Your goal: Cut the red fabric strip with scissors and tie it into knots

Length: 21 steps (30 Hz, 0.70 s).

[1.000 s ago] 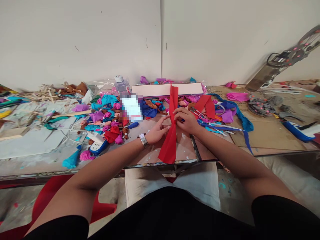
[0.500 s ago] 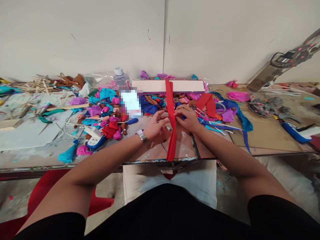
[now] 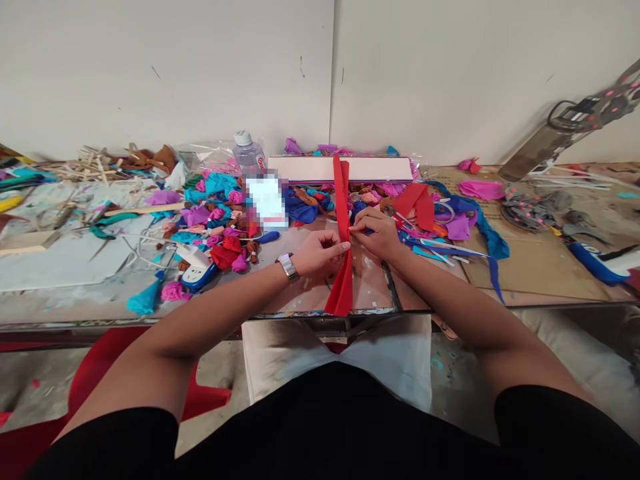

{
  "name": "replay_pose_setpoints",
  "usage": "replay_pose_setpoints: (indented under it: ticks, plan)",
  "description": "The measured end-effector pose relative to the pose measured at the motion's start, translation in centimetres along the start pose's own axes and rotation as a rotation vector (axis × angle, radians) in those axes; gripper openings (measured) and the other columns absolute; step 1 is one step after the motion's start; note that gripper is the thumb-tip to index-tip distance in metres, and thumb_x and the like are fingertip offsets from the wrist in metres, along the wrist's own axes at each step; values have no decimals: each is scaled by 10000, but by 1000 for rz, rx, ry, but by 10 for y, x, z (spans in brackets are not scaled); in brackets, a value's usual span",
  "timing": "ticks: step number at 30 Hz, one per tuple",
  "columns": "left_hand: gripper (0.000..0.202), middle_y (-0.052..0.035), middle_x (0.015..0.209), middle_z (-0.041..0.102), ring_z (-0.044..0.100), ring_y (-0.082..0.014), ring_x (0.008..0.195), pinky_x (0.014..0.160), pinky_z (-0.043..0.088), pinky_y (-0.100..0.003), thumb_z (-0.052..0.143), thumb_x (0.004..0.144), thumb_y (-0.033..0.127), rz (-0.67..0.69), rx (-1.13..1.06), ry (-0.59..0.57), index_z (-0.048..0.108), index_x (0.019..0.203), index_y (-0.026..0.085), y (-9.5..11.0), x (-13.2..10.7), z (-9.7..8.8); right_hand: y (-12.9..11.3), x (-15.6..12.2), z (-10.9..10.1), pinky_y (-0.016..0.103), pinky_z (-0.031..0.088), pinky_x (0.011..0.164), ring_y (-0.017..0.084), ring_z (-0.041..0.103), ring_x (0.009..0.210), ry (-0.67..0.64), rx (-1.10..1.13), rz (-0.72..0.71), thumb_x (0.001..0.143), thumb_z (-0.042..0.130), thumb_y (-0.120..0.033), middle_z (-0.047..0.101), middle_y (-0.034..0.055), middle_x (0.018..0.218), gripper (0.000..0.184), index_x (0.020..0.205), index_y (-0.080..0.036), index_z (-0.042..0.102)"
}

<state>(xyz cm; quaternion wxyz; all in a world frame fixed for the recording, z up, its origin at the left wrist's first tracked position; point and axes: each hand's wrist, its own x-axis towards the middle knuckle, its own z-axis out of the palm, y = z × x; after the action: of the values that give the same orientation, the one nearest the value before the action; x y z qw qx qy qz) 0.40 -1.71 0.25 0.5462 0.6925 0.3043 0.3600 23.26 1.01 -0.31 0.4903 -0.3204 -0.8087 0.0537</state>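
Observation:
A long red paper strip [image 3: 342, 200] runs from the white box at the back down to the table's front edge, folded narrow along its length. My left hand [image 3: 320, 252], a watch on its wrist, pinches the strip's middle from the left. My right hand [image 3: 376, 231] pinches the same spot from the right. Both hands have their fingers closed on the paper.
The glass-topped table [image 3: 370, 287] is littered with crumpled coloured paper pieces [image 3: 215, 227]. A water bottle [image 3: 249, 155] and a long white box [image 3: 310, 168] stand at the back. A second red strip [image 3: 417, 203] and blue strips [image 3: 483, 230] lie right. A power strip [image 3: 193, 270] lies left.
The strip has been gathered narrower at its middle. My left hand has closed from loosely spread fingers into a pinch on it, meeting my right hand.

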Motion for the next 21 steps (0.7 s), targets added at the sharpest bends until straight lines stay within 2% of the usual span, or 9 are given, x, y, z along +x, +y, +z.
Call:
replay_pose_setpoints:
  ticks: [4,8,12,16,19,21]
  plan:
    - [571,-4,638,636,534,-106,575,604,424,-258,806,821,695,9,11,5,613,721,167,1,1,1,2,0,3,367,596,756,203,696,827,-6,6,-30,1012,685,-444,732,58,882,310,769,-255,720]
    - [492,8,636,602,497,-105,590,614,402,-263,785,848,601,35,51,36,595,695,173,0,3,-1,1,0,3,363,580,750,204,698,837,-2,2,-69,1009,683,-370,726,53,890,261,776,-253,705]
    - [405,11,653,573,481,-107,614,624,389,-264,744,873,481,57,83,89,567,669,179,-6,6,-6,-1,-1,3,389,595,840,223,735,961,-17,10,-78,988,661,-294,772,75,1032,155,839,-254,672]
    - [387,0,651,625,568,-132,607,647,458,-279,706,893,477,58,23,187,526,690,201,-8,8,-10,-2,-3,1,411,595,898,248,759,1058,-91,-23,-61,959,614,-250,802,90,1166,27,934,-261,619]
    - [382,5,634,622,569,-120,601,649,455,-264,707,907,445,58,70,292,519,683,199,-7,9,-14,-2,-5,-2,378,585,830,243,768,951,-114,-53,-35,939,580,-216,809,90,1130,84,1009,-259,599]
    - [392,9,648,620,574,-118,608,648,463,-260,714,912,489,37,48,294,542,716,196,-7,10,-15,-1,-7,-4,362,570,787,238,763,882,-116,-71,-19,916,562,-185,808,82,1105,141,1033,-259,589]
